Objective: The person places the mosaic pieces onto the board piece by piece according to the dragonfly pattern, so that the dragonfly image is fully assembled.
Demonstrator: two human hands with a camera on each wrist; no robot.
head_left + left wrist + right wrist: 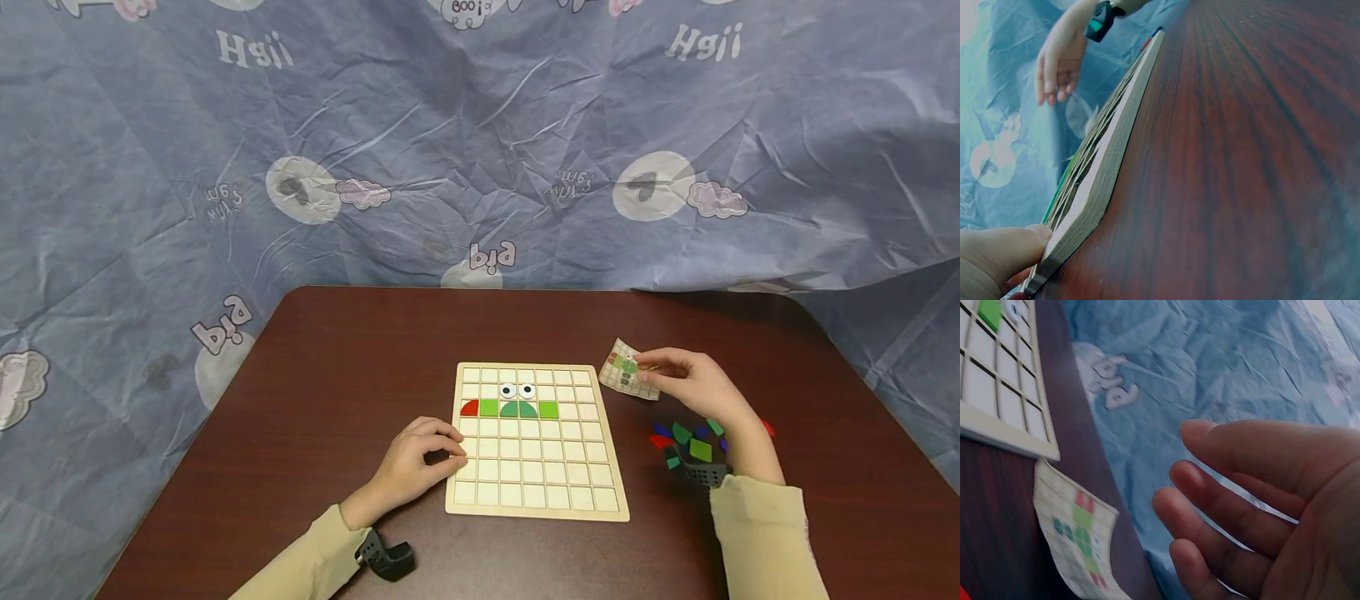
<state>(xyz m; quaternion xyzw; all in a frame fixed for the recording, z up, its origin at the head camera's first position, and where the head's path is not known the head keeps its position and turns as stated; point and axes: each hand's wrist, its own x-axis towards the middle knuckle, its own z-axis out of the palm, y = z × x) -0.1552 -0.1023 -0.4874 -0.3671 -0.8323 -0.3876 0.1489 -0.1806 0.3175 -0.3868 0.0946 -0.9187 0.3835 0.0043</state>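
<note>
A pale grid board (510, 472) lies on the table. In one row it holds a red quarter-circle (470, 407), two light green squares (489, 407) and two darker green quarter-circles (509, 409). Two googly-eye pieces (508, 390) sit just above them. My left hand (420, 457) grips the board's left edge; in the left wrist view its thumb (1019, 247) presses against that edge. Over a small curled pattern card (624, 372) hovers my right hand (693, 383). The right wrist view shows its fingers (1179, 509) loosely bent and apart from the card, with nothing between them.
Loose red, blue and green pieces (701, 451) lie in a pile right of the board, partly hidden by my right forearm. The dark brown table (375, 350) ends at the back against a hanging blue-grey printed cloth (450, 150).
</note>
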